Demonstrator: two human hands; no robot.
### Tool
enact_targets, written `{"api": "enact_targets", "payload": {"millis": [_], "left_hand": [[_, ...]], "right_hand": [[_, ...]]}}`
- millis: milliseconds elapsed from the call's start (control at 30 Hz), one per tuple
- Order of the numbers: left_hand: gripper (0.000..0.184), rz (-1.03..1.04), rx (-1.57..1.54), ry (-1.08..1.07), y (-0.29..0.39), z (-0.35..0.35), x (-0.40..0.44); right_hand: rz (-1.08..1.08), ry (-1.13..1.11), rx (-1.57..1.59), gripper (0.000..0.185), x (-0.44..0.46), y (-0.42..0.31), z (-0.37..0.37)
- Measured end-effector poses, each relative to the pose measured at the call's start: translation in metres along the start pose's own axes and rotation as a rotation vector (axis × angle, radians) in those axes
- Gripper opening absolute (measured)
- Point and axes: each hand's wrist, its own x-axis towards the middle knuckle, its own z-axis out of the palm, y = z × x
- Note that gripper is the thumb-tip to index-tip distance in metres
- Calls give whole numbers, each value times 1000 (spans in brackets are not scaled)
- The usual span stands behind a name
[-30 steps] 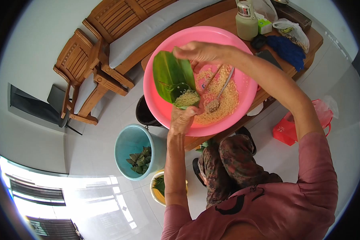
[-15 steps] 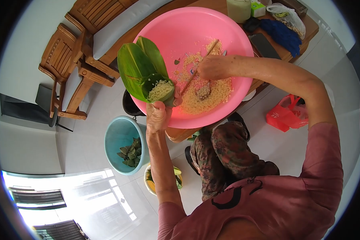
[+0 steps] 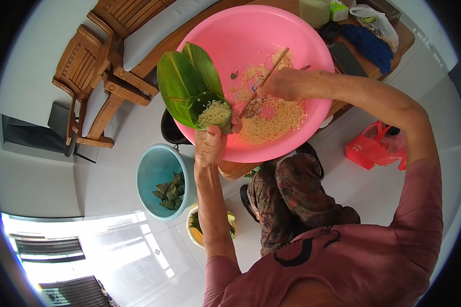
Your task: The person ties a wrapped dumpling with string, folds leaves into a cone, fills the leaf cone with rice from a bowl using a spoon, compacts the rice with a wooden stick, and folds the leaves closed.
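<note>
My left hand (image 3: pixel 211 146) is wrapped round the base of a green leaf cone (image 3: pixel 189 89), over the left rim of the pink basin (image 3: pixel 205 30). Pale rice (image 3: pixel 214 113) fills the cone's opening, and the long leaf ends stand up behind it. Inside the basin, loose rice (image 3: pixel 276 125) lies spread over the bottom. My right hand (image 3: pixel 283 84) is closed above that rice, around the handle of a spoon whose bowl (image 3: pixel 254 107) is near the cone. A wooden stick (image 3: pixel 271 69) slants beside my right fingers; whether they touch it is unclear.
Left of my forearm stands a blue bucket (image 3: pixel 144 176) with several leaf-wrapped bundles (image 3: pixel 170 192). A yellow basket (image 3: pixel 195 234) holding leaves is below it. A red bag (image 3: pixel 361 152) rests on the floor at right. The wooden table (image 3: pixel 402 38) carries a jar (image 3: pixel 313 13) and a blue cloth (image 3: pixel 369 45).
My right hand left the leaves and went down into the basin, closing on the spoon. The spoon's bowl has since shifted left toward the cone. The whole view has shifted.
</note>
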Motion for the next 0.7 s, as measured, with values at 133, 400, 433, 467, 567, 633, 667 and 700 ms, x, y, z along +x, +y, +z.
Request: {"api": "enact_targets", "payload": {"millis": [133,400,433,467,567,633,667,700], "left_hand": [[90,26,23,24,2,7,0],[87,12,48,13,-4,3,-1],[87,1,51,19,-4,3,-2],[86,-8,54,23,-3,2,-2],[83,1,38,18,-3,2,-1],[80,42,32,29,-5,2,0],[79,61,28,35,-6,2,1],[78,68,32,41,-6,1,1]], "right_hand": [[-150,-68,-33,19,-4,-11,2],[108,-292,297,17,-9,-7,-23],[98,-266,287,17,-9,-4,-25],[89,-239,277,17,-10,1,-27],[151,-230,211,17,-16,-5,-52],[180,-213,187,18,-18,-12,-78],[180,-192,195,18,-19,-12,-90],[180,-172,204,18,-22,-14,-102]]}}
